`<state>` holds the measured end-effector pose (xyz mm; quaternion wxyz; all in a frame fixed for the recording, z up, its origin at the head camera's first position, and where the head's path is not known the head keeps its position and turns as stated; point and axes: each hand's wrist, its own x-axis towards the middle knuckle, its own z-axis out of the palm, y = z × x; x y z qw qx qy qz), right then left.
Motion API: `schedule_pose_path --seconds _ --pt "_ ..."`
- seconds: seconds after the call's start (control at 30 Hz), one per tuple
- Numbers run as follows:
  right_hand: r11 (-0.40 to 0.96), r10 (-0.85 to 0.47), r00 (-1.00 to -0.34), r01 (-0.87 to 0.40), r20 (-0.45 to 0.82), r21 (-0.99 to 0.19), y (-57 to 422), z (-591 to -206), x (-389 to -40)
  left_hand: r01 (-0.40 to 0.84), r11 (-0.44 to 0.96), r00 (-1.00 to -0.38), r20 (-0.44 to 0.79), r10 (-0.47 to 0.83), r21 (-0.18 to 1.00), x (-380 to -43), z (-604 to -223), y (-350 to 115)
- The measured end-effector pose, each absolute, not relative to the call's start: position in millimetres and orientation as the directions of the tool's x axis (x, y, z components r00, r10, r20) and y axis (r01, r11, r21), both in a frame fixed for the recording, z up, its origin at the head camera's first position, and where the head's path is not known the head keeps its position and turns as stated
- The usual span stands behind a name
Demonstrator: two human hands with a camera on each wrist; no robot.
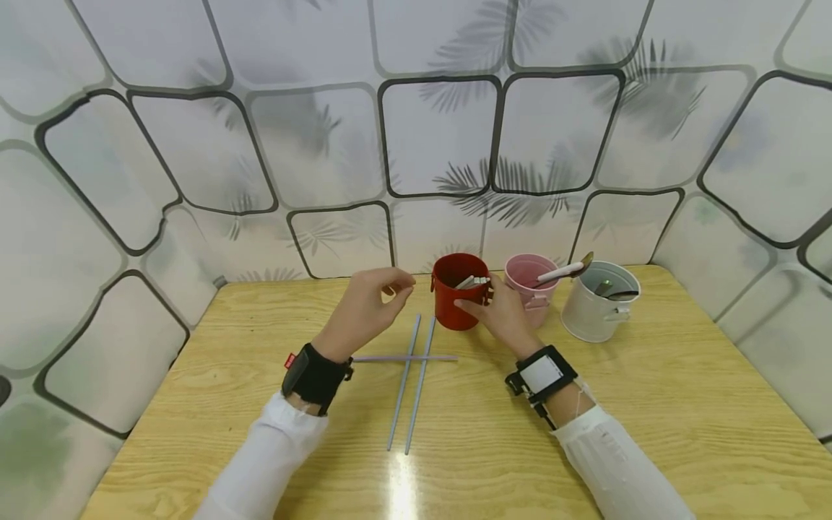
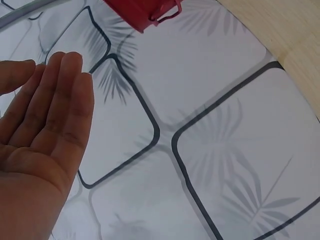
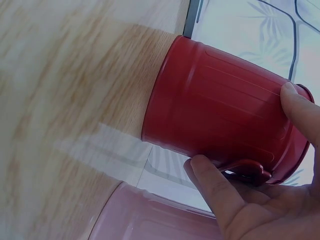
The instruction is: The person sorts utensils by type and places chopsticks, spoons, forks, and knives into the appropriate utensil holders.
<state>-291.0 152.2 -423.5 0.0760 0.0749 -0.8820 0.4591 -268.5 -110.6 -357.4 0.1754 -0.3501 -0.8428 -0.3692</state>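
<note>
My right hand grips the red bucket by its right side, thumb on the wall and fingers by the small side handle. The bucket stands upright, with white utensil ends showing inside its rim. My left hand hovers left of the bucket with nothing in it, thumb near the loosely bent fingers; its bare palm shows in the left wrist view. Two blue-grey chopsticks lie side by side below the bucket, and a purple chopstick lies across them.
Close to the right of the red bucket stands a pink bucket with white- and gold-ended utensils leaning out. A white bucket with more utensils stands beside it. A patterned wall panel borders the wooden table at the back.
</note>
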Motion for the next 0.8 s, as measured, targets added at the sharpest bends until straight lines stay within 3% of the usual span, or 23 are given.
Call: schedule_pose_path --seconds 0.8 --pt "0.568 -0.060 -0.977 -0.201 0.203 -0.798 152.5 -425.5 -292.7 0.685 0.582 -0.720 0.528 0.450 0.439 -245.6 -352.9 -154.6"
